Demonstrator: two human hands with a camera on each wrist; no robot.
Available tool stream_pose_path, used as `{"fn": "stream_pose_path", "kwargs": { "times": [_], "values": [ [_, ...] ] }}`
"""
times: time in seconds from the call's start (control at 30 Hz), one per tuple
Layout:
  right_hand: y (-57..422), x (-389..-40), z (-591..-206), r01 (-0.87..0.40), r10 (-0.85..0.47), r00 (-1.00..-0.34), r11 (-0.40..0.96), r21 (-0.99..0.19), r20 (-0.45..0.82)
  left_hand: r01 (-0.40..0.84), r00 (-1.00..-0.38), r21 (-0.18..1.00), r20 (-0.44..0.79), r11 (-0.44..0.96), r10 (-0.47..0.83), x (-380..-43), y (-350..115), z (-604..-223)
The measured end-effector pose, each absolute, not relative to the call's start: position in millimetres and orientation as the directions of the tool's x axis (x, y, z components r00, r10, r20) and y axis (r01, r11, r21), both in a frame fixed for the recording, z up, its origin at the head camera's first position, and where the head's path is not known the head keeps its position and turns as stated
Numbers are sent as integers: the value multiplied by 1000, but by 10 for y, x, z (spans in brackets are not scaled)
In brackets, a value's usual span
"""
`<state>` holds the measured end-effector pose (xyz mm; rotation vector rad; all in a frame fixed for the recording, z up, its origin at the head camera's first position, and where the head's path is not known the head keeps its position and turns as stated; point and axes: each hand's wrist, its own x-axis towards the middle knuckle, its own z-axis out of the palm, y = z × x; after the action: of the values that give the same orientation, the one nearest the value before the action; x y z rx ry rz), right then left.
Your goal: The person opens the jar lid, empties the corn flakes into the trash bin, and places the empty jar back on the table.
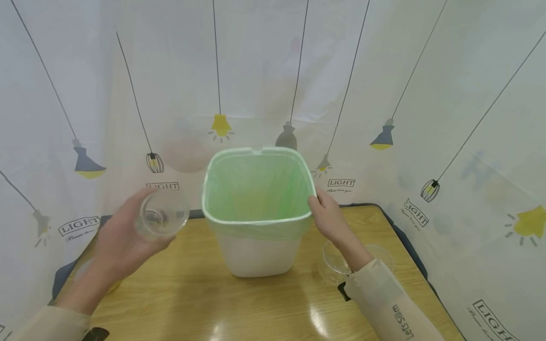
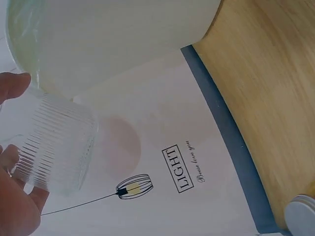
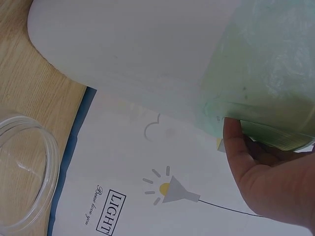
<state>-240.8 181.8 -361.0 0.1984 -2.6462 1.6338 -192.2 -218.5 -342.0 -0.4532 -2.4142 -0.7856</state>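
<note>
A white bin (image 1: 258, 255) lined with a pale green bag (image 1: 256, 189) stands in the middle of the wooden table. Left of the bin, my left hand (image 1: 123, 232) holds a clear plastic cup (image 1: 168, 213) up above the table. In the left wrist view the cup's ribbed side (image 2: 59, 142) shows between thumb and fingers, close to the bin wall. My right hand (image 1: 330, 215) grips the bin's right rim, over the bag's folded edge. The thumb and curled fingers at that rim also appear in the right wrist view, below the green bag (image 3: 266, 73).
A clear round container (image 1: 334, 260) sits on the table (image 1: 187, 293), partly behind my right forearm. Another clear round piece (image 1: 381, 255) lies beside it. A jar with a pale lid (image 2: 301, 216) stands at the left. Printed curtains (image 1: 256, 57) hang around the table.
</note>
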Motion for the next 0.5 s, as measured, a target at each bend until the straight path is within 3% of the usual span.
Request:
{"fn": "stream_pose_path", "kwargs": {
  "times": [0.5],
  "values": [
    [1824, -2398, -3596, -135, -107, -989, 423, -896, 98, 408, -889, 558, 422, 723, 176, -1679, -2280, -4168]
  ]
}}
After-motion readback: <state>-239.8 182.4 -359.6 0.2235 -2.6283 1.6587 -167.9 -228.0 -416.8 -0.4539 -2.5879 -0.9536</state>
